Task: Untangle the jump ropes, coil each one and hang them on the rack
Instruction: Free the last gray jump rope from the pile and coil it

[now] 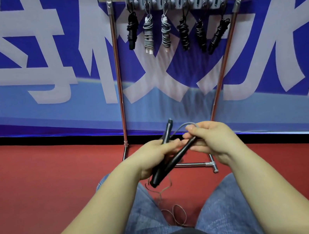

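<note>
The left hand [156, 153] gripped two black jump-rope handles [169, 163] held together, fingers curled round them. The right hand [210, 138] pinched a grey loop of the cord [186, 125] near the handles' upper ends. The rest of the thin cord [176, 213] trailed down onto the red floor [38, 187] between the person's jeans-clad legs. Ahead, against the blue banner [47, 114], six coiled ropes [165, 30] hung from the hooks of the metal rack [118, 82].

Bright even light; soft shadows; wide-angle bending at edges; slight blur throughout.
</note>
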Demonstrator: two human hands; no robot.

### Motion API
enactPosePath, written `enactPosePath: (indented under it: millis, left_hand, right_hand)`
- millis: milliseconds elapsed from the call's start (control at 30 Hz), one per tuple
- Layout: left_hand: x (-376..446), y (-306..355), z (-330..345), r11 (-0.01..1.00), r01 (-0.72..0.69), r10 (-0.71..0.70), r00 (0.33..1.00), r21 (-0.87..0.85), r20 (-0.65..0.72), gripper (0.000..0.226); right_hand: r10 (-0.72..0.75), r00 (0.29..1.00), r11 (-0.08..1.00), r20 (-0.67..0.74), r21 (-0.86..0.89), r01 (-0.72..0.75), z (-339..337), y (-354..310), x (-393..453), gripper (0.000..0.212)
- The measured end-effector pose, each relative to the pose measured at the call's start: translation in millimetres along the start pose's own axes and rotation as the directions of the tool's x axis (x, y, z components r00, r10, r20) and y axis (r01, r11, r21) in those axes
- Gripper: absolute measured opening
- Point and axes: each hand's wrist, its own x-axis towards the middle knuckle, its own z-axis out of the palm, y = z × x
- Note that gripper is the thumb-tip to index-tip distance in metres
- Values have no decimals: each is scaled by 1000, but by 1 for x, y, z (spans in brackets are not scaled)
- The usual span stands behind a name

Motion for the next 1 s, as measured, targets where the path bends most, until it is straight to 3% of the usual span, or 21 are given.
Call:
enactPosePath:
  millis: [133,267,333,500,667,800,900,1000]
  left_hand:
    - [-7,2,5,989,77,-93,987,123,134,25]
    - [-11,9,5,996,65,-77,971,59,225,20]
    - [-14,13,4,996,81,-88,958,35,272,18]
    - [-21,22,4,993,107,-115,918,40,380,20]
    - [-23,24,-2,997,69,-74,934,25,350,14]
    - [-23,16,-8,986,94,-136,933,140,332,11]
    - [-23,8,-7,990,104,-127,944,92,306,11]
    - [-22,6,-3,999,30,-35,968,25,249,17]
  right_hand:
    - [-38,998,999,-40,16,38,-2,-1,1,16]
    - [-208,962,912,-175,-390,126,-7,2,5,45]
    - [-290,934,869,-207,-465,168,-10,7,11,44]
    - [-203,977,971,64,-119,210,0,14,8,54]
    - [-305,952,945,-11,-125,301,2,2,4,48]
    - [-355,922,934,-154,-103,342,-6,-11,7,44]
    - [-408,903,899,-132,-231,372,-12,-12,11,44]
    - [-398,907,906,-138,-214,365,-9,-8,14,46]
